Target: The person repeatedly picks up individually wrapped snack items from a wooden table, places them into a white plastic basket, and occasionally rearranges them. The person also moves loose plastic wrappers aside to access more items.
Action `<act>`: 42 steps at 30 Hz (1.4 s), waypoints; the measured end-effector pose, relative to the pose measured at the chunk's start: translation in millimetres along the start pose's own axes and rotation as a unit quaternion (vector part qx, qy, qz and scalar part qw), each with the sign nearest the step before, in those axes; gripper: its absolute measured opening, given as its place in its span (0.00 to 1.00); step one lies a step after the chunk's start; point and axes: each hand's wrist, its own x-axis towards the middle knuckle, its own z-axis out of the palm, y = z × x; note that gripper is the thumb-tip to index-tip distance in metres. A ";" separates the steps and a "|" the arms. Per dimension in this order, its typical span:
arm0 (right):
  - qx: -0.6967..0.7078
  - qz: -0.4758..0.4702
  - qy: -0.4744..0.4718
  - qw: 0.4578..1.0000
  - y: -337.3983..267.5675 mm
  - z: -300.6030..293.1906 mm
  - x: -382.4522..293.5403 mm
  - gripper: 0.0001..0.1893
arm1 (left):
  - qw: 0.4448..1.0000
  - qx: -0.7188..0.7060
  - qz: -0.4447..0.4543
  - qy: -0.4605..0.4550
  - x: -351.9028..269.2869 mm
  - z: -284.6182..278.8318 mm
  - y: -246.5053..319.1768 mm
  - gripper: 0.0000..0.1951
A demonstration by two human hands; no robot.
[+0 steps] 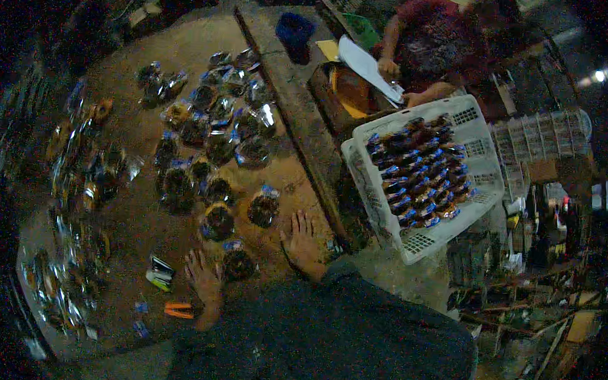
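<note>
My left hand (204, 279) rests palm down on the brown tabletop (128, 242), fingers spread and holding nothing. Just right of it lies a round, dark clear-wrapped pack (239, 265) with a blue label, between my two hands. My right hand (303, 242) is also flat on the table near its edge, fingers apart and with nothing in it. Up and left of that hand is another wrapped pack (263, 208). A third wrapped pack (219, 222) lies above my left hand. The image is dim and grainy, so the packs' contents cannot be told.
Many more wrapped packs (225, 117) cover the table's far side and left side (58, 284). Left of my left hand lie a stapler-like object (161, 274), an orange tool (179, 310) and small blue labels (140, 329). A white plastic crate (479, 180) holds packs. Beyond it works another person (433, 36).
</note>
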 end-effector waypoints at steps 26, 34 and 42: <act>-0.042 -0.021 0.066 0.997 42.6 53.8 9.3 0.38 | 0.998 -0.048 0.014 0.026 22.0 20.3 3.6 0.36; -0.079 0.096 -0.051 0.991 24.2 46.3 10.4 0.40 | 0.998 -0.050 0.001 -0.025 19.8 13.1 6.7 0.34; 0.083 0.093 -0.043 0.991 18.4 9.8 20.6 0.33 | 0.997 -0.070 0.009 0.004 17.6 15.6 1.6 0.35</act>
